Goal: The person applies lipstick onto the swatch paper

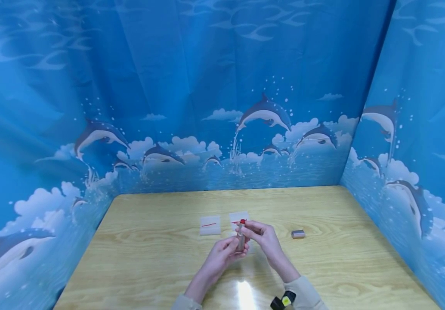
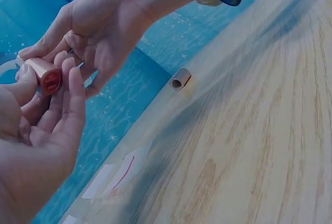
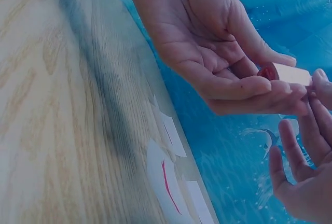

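Red-tipped lipstick upright above desk; left hand curled round its base, right hand pinching near the top.

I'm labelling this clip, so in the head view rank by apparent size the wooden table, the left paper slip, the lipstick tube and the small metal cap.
1. wooden table
2. left paper slip
3. lipstick tube, partly hidden by both hands, so unsure against the slip
4. small metal cap
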`<state>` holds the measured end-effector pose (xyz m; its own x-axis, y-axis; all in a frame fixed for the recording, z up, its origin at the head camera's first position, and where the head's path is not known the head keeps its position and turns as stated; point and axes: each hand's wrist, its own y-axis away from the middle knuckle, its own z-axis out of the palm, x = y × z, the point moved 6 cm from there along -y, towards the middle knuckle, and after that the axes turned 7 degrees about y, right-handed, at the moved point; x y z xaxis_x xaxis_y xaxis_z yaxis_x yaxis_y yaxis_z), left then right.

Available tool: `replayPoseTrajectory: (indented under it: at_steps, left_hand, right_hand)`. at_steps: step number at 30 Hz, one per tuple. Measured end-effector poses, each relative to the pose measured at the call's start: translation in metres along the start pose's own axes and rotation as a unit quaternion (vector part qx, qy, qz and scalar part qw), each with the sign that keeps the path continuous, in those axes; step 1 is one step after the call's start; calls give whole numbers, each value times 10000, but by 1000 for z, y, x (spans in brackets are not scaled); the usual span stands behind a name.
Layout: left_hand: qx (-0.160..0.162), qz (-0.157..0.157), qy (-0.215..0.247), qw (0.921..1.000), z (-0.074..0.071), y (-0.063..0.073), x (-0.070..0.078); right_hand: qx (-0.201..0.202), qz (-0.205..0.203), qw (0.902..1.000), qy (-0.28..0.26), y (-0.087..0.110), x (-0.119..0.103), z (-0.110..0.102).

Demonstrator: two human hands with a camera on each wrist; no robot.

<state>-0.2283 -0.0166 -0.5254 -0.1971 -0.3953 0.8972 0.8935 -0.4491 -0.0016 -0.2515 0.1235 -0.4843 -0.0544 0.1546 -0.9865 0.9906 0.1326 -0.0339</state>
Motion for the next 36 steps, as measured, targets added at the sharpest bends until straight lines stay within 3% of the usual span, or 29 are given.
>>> replayPoseTrajectory:
  at_steps: [4,11,14,20,30,33,36]
  left_hand:
    - [147,29,-72,9999,1,0,1]
    - [991,294,-412,9938,-3,-2,3]
    - [1167,324,-512,9913,-3,-2,3]
    - [1163,298,-523,9914,-3,-2,2]
    - [458,91,-271,9985,4,2,2]
    - [613,142,-242,9977,5,1,3]
    - [996,323,-325,9940,4,-1,5]
  right_hand:
    - [238,85,9997,74,-1,0,-2]
    - [476,-37,9973,561,-2,0,-3]
    - [488,-145,9962,709,-2,-2,-2]
    - [515,-141,9946,886,-1,-3,-2]
    - [282,-168,9982,493,0,-4,0]
    - [433,-206,9971,597,-1,-4,-2]
    - [556,-282,9945,836,-1,-5,-3]
